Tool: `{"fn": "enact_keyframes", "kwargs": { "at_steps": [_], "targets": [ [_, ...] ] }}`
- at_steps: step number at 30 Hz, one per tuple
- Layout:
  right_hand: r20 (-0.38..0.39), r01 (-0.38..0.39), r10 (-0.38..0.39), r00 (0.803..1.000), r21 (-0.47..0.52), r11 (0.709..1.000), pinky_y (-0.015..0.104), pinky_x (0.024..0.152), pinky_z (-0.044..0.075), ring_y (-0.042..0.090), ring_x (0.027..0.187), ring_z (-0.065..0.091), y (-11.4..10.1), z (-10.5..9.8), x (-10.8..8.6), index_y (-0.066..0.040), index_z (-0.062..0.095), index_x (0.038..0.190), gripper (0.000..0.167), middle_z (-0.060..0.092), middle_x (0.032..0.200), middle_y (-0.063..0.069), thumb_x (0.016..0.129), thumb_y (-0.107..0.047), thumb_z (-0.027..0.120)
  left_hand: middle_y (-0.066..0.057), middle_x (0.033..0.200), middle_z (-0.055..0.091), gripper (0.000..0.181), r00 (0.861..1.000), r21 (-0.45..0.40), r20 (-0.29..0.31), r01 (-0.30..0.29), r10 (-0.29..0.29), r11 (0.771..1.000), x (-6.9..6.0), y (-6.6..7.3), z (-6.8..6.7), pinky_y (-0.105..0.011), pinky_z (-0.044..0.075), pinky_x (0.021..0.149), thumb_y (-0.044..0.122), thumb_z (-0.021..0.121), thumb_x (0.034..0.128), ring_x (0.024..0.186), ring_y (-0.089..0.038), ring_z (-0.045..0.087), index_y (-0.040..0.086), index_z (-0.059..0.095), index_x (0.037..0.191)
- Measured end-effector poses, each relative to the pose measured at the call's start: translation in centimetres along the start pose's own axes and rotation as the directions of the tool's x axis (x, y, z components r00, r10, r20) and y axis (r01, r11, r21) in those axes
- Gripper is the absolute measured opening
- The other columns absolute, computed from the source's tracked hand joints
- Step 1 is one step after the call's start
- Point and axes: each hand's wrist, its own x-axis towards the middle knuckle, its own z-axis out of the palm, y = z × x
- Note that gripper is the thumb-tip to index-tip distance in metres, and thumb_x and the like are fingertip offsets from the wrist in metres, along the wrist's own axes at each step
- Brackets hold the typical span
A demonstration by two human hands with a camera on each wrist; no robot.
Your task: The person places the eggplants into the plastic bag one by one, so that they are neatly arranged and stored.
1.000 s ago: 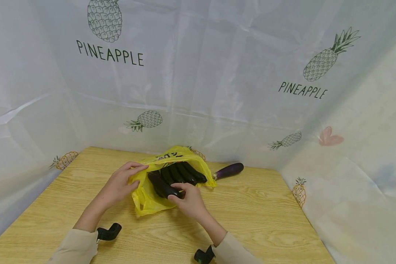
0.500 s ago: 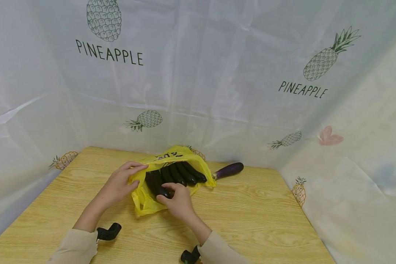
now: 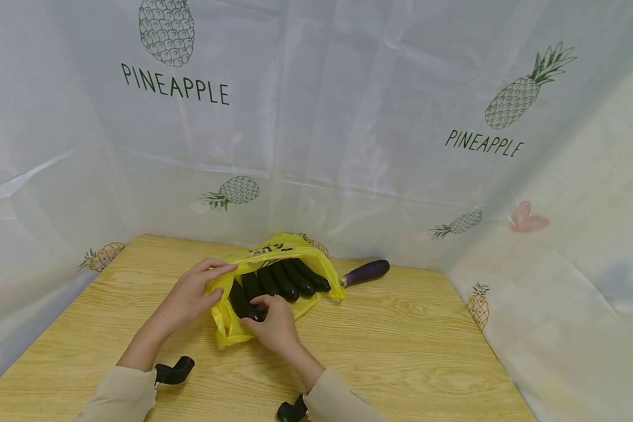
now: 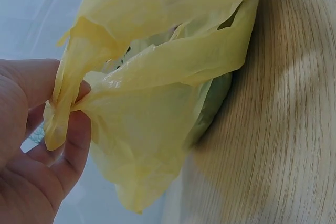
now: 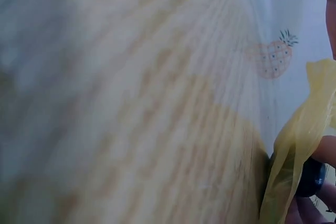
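Note:
A yellow plastic bag (image 3: 231, 329) lies on its side with its mouth toward me, and several dark eggplants (image 3: 283, 280) rest side by side in it. My left hand (image 3: 189, 293) pinches the left edge of the bag's mouth; the left wrist view shows the gathered plastic (image 4: 65, 98) between thumb and fingers. Inside the mouth, my right hand (image 3: 275, 323) grips the near end of the leftmost eggplant (image 3: 242, 303). In the right wrist view that eggplant's rounded end (image 5: 312, 177) shows between thumb and fingers, beside the bag's edge.
Another purple eggplant (image 3: 366, 273) lies on the wooden table (image 3: 390, 340) right of the bag, by the back edge. A pineapple-print curtain (image 3: 337, 146) stands behind and along the sides. Black wrist devices (image 3: 175, 371) stick out from the sleeves.
My right hand has moved left with the eggplant it grips, to the bag's left side. Other eggplants show more fully beside it. My left hand has stayed on the bag.

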Motion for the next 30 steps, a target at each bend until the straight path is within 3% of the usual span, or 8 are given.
{"fn": "enact_keyframes", "kwargs": {
  "at_steps": [10,15,21,30],
  "targets": [
    [0.096,0.022,-0.023,0.995,0.014,1.0,0.02,0.07,0.051,0.007,0.079,0.059,0.8,-0.5,-0.6,-0.003,0.076,0.127,0.039,0.063,0.102,0.007,0.089,-0.009,0.079,-0.011,0.14,0.059,0.059,1.0,0.001,0.007,-0.008,0.008,1.0,0.1,-0.2,0.1,-0.031,0.052,0.075,-0.009,0.075,0.0926,0.108,-0.027,0.063,0.011,0.065,0.147],
    [0.094,0.017,-0.021,0.995,0.037,0.999,0.023,0.071,0.052,0.009,0.079,0.06,0.5,-0.9,-0.5,-0.002,0.077,0.124,0.035,0.067,0.1,0.009,0.09,-0.011,0.082,-0.011,0.14,0.06,0.059,1.0,-0.018,0.017,-0.003,0.004,1.0,0.1,0.0,0.0,-0.029,0.048,0.072,-0.009,0.074,0.0928,0.105,-0.025,0.061,0.01,0.065,0.147],
    [0.067,0.034,-0.034,0.997,0.003,0.999,0.025,0.073,0.054,0.002,0.075,0.058,0.3,-0.5,0.2,-0.002,0.078,0.121,0.034,0.071,0.096,0.006,0.09,-0.014,0.084,-0.011,0.139,0.061,0.059,1.0,-0.02,0.016,-0.018,0.018,1.0,0.1,0.0,0.0,-0.029,0.047,0.072,-0.01,0.073,0.0922,0.109,-0.027,0.062,0.009,0.065,0.147],
    [0.03,-0.058,0.058,0.998,-0.002,0.998,0.023,0.063,0.048,0.004,0.072,0.053,0.0,0.5,1.2,-0.006,0.08,0.115,0.028,0.064,0.083,-0.003,0.09,-0.017,0.086,-0.011,0.14,0.06,0.059,1.0,-0.014,0.02,-0.01,0.01,1.0,0.0,-0.1,0.0,-0.028,0.047,0.071,-0.01,0.073,0.0927,0.106,-0.025,0.061,0.01,0.065,0.147]
  ]
}}
